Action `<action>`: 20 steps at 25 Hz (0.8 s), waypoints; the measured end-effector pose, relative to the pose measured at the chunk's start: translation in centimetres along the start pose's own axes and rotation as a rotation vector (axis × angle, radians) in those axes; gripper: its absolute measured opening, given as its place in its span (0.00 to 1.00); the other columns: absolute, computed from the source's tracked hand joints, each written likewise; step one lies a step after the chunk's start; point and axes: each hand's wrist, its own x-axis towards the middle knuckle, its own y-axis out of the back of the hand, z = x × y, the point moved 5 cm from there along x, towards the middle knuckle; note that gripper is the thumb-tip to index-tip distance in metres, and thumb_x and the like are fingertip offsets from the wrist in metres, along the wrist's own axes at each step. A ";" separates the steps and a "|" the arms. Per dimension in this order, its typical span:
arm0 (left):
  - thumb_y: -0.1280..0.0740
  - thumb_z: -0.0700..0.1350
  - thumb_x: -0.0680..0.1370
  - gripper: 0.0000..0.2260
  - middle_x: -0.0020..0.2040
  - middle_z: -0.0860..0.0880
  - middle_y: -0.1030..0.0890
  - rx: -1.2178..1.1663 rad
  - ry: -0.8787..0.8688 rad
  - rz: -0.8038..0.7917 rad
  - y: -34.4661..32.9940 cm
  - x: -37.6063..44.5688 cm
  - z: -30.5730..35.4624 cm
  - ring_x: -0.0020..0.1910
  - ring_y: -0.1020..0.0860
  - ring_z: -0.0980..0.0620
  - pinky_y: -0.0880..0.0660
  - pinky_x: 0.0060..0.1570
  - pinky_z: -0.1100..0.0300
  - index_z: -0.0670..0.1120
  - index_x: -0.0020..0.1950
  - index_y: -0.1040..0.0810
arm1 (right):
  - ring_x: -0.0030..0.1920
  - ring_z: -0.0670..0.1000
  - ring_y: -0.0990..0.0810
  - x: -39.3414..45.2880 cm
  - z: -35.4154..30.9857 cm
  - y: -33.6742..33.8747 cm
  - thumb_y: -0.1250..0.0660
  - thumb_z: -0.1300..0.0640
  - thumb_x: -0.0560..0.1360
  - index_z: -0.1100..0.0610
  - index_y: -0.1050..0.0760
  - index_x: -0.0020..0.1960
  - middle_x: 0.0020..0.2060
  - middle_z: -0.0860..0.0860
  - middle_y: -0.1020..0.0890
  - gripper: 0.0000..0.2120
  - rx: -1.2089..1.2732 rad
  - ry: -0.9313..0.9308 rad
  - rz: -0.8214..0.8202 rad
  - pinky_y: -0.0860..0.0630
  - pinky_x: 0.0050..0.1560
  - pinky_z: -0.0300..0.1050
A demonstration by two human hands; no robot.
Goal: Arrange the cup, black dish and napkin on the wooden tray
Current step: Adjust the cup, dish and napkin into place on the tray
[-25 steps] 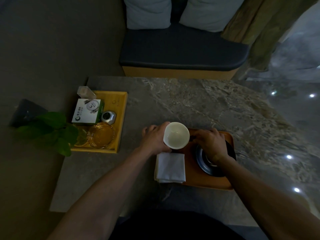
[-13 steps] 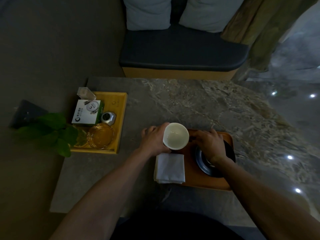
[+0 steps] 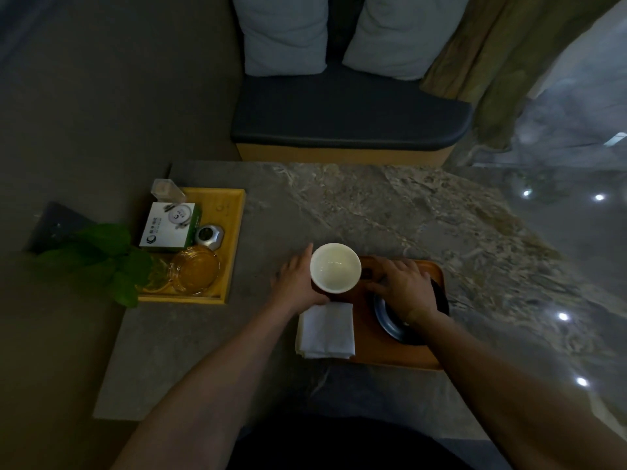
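Your left hand point(image 3: 297, 283) is wrapped around the side of the white cup point(image 3: 335, 268), grasping it at the far-left corner of the wooden tray point(image 3: 390, 354). Over the last second the cup has barely shifted: it has eased a touch away from you and now looks more upright, its mouth facing straight up. That suggests you are settling it into place and not carrying it anywhere, though the cup hides its own base, so you cannot tell from here whether it already rests on the tray.

Your right hand point(image 3: 403, 288) lies palm-down on the black dish point(image 3: 390, 325), which sits on the right half of the tray. The fingers are spread over the dish's far edge; whether they are pinching the rim or only pressing on it is not visible (the hand covers most of it). It has hardly moved in the last second.

The folded white napkin point(image 3: 325, 330) lies on the near-left part of the tray, just nearer you than the cup, its left edge overhanging the tray onto the stone desk point(image 3: 339, 205). It has stayed put.

So all three things are at the tray; what seems left is seating the cup, releasing both hands, and perhaps nudging the napkin fully inside the tray's left edge.
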 end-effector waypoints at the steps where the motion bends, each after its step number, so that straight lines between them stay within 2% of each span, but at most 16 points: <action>1: 0.20 0.52 0.62 0.55 0.78 0.47 0.45 -0.095 0.042 0.039 -0.4 -0.8 -0.3 0.76 0.45 0.41 0.43 0.70 0.36 0.58 0.77 0.55 | 0.69 0.57 0.32 -0.5 0.4 -0.2 0.36 0.38 0.74 0.44 0.34 0.70 0.67 0.50 0.25 0.26 -0.013 -0.012 -0.003 0.34 0.64 0.60; 5: 0.20 0.54 0.62 0.48 0.75 0.49 0.43 -0.366 0.116 0.214 -2.9 -4.8 -0.6 0.73 0.40 0.46 0.34 0.68 0.39 0.58 0.75 0.46 | 0.74 0.55 0.38 -3.3 3.0 -0.6 0.39 0.33 0.73 0.46 0.36 0.72 0.72 0.49 0.30 0.31 -0.084 -0.038 -0.050 0.38 0.69 0.60; 8: 0.24 0.57 0.67 0.36 0.71 0.50 0.35 -0.364 0.085 0.333 -4.9 -7.3 0.5 0.69 0.34 0.49 0.29 0.64 0.43 0.57 0.70 0.37 | 0.76 0.56 0.43 -5.2 5.3 -0.5 0.41 0.31 0.73 0.44 0.38 0.73 0.74 0.48 0.33 0.33 -0.089 -0.017 -0.088 0.42 0.72 0.60; 10: 0.27 0.59 0.69 0.31 0.67 0.51 0.31 -0.285 -0.001 0.353 -6.1 -8.3 1.8 0.65 0.31 0.51 0.28 0.62 0.47 0.56 0.68 0.34 | 0.76 0.55 0.44 -6.2 6.8 -0.3 0.43 0.30 0.73 0.43 0.39 0.73 0.74 0.48 0.34 0.32 -0.086 0.007 -0.094 0.44 0.72 0.59; 14: 0.29 0.62 0.70 0.31 0.68 0.52 0.29 -0.086 -0.120 0.253 -8.6 -8.4 4.4 0.67 0.32 0.53 0.31 0.65 0.55 0.53 0.70 0.32 | 0.75 0.53 0.42 -7.7 10.2 0.5 0.44 0.29 0.72 0.43 0.38 0.73 0.73 0.47 0.33 0.33 -0.098 0.041 -0.087 0.42 0.72 0.57; 20: 0.28 0.63 0.67 0.38 0.71 0.52 0.33 0.162 -0.183 0.041 -10.1 -6.2 6.8 0.69 0.34 0.51 0.35 0.68 0.53 0.54 0.73 0.35 | 0.76 0.54 0.45 -8.7 13.8 0.7 0.38 0.30 0.69 0.44 0.42 0.75 0.75 0.45 0.38 0.39 -0.100 0.069 -0.144 0.43 0.73 0.57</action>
